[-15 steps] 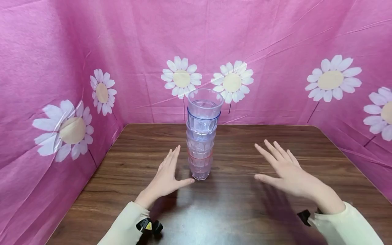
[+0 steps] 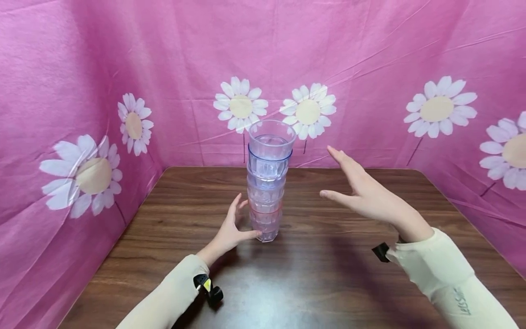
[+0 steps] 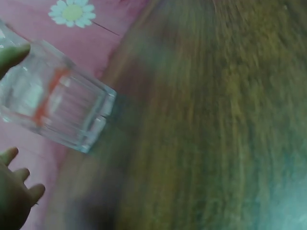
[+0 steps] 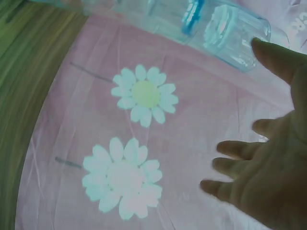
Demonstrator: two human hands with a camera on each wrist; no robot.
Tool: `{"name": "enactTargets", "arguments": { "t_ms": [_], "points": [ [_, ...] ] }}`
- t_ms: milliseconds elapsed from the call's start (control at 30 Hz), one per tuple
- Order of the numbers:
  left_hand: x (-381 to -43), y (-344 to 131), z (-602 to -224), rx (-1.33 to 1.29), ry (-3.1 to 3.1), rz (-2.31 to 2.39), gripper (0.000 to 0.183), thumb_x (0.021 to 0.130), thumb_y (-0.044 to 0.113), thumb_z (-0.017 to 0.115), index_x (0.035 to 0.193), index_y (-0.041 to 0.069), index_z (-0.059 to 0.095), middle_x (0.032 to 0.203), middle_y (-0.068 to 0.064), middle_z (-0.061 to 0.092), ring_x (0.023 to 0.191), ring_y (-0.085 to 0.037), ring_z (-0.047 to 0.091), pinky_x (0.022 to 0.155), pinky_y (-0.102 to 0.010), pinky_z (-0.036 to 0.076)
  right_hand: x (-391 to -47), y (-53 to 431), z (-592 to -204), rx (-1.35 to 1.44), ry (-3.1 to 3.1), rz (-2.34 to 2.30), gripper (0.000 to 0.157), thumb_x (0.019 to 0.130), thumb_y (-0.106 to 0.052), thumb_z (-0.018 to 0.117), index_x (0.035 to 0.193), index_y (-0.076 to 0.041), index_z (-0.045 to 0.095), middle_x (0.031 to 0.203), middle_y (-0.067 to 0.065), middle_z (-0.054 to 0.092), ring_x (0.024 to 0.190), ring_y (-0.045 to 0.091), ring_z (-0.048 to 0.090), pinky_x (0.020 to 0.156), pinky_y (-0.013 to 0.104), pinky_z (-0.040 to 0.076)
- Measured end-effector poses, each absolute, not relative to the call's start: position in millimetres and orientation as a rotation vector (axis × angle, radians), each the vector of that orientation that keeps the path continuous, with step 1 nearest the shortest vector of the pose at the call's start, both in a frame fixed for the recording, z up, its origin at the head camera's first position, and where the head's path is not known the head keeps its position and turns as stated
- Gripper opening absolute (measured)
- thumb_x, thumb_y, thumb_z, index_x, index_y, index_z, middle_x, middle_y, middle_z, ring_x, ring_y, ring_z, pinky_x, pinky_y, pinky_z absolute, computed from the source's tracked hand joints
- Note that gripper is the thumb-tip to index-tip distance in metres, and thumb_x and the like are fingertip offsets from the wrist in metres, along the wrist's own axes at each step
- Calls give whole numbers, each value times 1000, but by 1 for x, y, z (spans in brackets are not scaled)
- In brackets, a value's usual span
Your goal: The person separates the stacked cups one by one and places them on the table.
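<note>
Left grip (image 2: 228, 231), spread, sits by the foot of the upright stack of clear cups (image 2: 266, 183), touch unclear; right grip (image 2: 367, 194), also spread, hovers apart from it. Brown surface (image 2: 312, 269) beneath; pink flowered cloth (image 2: 172, 50) behind.

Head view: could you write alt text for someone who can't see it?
A tall stack of clear, tapered, plastic-looking cups stands upright on a brown wood-grain table. A person's left hand spreads around its lower left side; the open right hand is held apart to its right. Behind hangs pink fabric with white daisies.
</note>
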State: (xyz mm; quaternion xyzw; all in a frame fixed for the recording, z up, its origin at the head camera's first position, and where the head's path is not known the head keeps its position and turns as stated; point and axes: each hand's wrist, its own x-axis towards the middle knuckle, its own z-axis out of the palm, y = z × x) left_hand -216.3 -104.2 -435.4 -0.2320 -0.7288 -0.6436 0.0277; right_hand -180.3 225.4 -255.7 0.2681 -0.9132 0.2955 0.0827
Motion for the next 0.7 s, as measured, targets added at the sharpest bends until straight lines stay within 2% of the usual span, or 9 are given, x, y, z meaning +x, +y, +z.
{"name": "enactTargets", "arguments": {
  "t_ms": [133,267,367,533,700],
  "points": [
    [-222,-102,-446,-686,-2249,-2116,118,69,-1,88,155,-3,6,150,-33,33,139,-48,31,114,-62,23,-193,210,-250,854,-2569,1079,91,91,-17,73,160,-18,13,162,11,21,148,28,19,118,53,20],
    [-225,-99,-454,-664,-2214,-2255,118,69,-6,85,156,-2,5,149,-30,35,137,-44,34,115,-56,26,-204,195,-244,932,-2409,1394,86,91,-2,68,159,-16,17,159,14,28,145,30,28,118,48,26],
    [-227,-96,-458,-665,-2162,-2329,118,68,-12,83,156,-1,5,149,-29,38,136,-40,37,115,-50,28,-210,182,-238,962,-2317,1612,83,91,4,64,158,-14,18,156,17,32,143,33,31,117,46,27],
    [-231,-91,-462,-690,-2120,-2374,116,66,-17,78,155,-1,6,149,-30,37,136,-38,39,114,-47,32,-219,165,-226,982,-2194,1831,80,89,12,59,157,-5,19,151,21,36,142,34,33,117,43,28],
    [-236,-86,-460,-710,-2117,-2414,112,66,-18,77,154,-2,9,143,-31,44,128,-30,49,110,-42,39,-228,152,-219,1012,-2105,1967,81,86,16,56,155,0,18,149,25,36,142,34,34,117,43,30]
  ]
}}
